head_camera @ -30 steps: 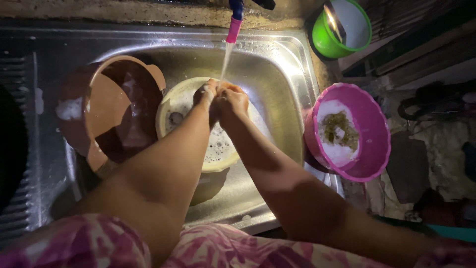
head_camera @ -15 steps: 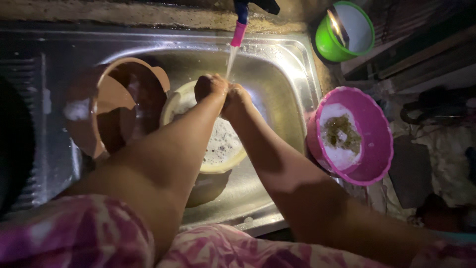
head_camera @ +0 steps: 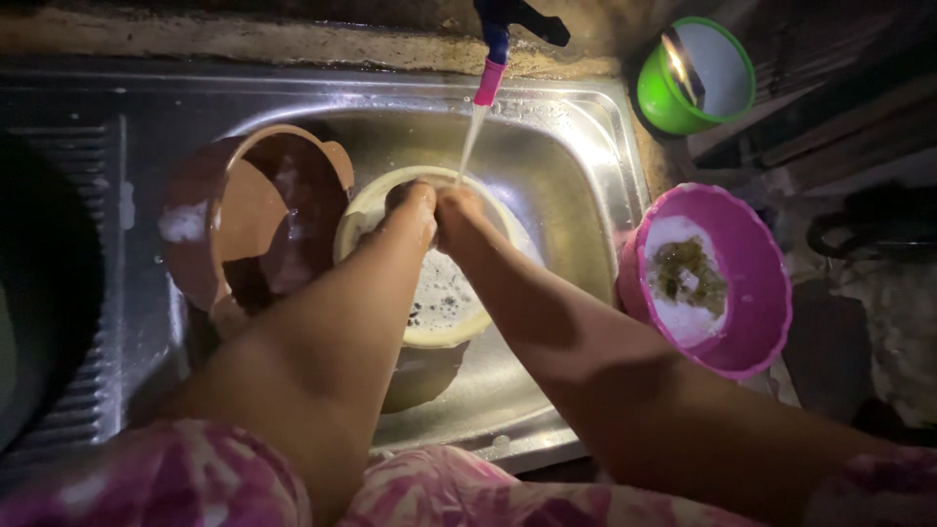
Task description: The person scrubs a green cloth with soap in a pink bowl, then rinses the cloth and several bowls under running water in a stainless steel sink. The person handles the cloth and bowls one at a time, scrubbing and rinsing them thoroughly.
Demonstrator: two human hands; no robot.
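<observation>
A stainless steel sink (head_camera: 576, 137) fills the dim scene, a brown plastic tub (head_camera: 259, 220) leaning at its left side and a cream bowl (head_camera: 444, 307) of soapy water in the basin's middle. On the right rim sits a pink bowl (head_camera: 742, 283) holding foam and a green scrubber, with a green bowl (head_camera: 698, 73) beyond it. Water runs from a blue tap with a pink nozzle (head_camera: 488, 83) onto the left hand (head_camera: 410, 205) and right hand (head_camera: 457, 210), pressed together over the cream bowl; whether the curled fingers hold anything cannot be told.
</observation>
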